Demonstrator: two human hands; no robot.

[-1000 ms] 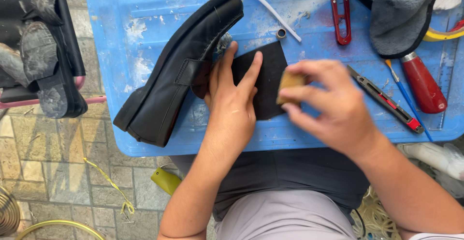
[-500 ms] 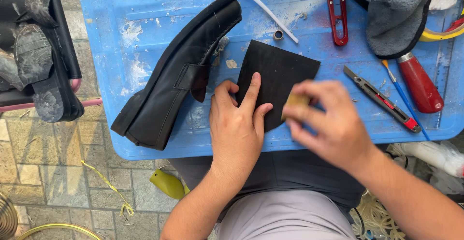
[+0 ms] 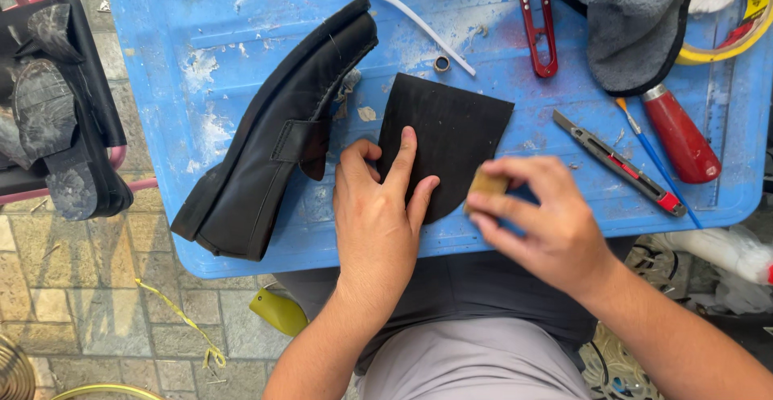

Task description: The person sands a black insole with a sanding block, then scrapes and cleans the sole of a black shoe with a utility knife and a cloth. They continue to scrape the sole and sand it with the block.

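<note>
Head view: left hand (image 3: 378, 215) flat, pinning black rubber sheet (image 3: 447, 138) near blue table (image 3: 241, 29) front edge; right hand (image 3: 547, 223) pinches tan block (image 3: 485, 184); black shoe (image 3: 278, 130) lies left, utility knife (image 3: 616, 162) right.

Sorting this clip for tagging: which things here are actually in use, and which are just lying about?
In use:
- black rubber sole sheet, pinned flat by the left hand
- small tan block, pinched in the right hand at the sheet's edge

Lying about:
- black loafer
- utility knife
- red snips
- red-handled tool
- white brush
- grey cloth

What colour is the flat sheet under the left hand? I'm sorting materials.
Black sheet, clearest in the head view.
</note>
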